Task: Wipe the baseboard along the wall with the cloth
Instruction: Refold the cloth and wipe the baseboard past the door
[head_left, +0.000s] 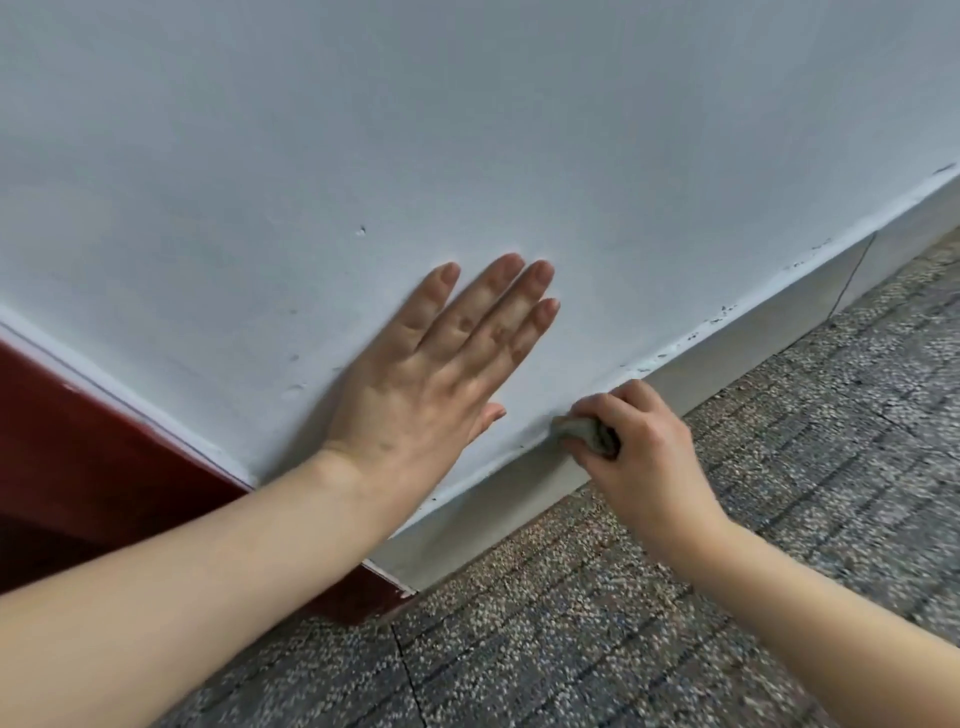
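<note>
Bunched grey cloth (584, 434) touches the white baseboard (727, 356) at its top edge.

L hand (415, 379) is held flat, fingers straight & spread, forearm stretched fwd. R hand (641, 441) is curled, knuckles up, cloth (584, 434) gripped.

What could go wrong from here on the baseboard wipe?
1. The small grey-green cloth is bunched tight in the right hand, so little fabric meets the white baseboard; it may skim the top ledge and miss the face.
2. Dark specks on the ledge further right could smear or flake rather than lift.
3. The left hand lies flat on the white painted wall and may leave marks.
</note>
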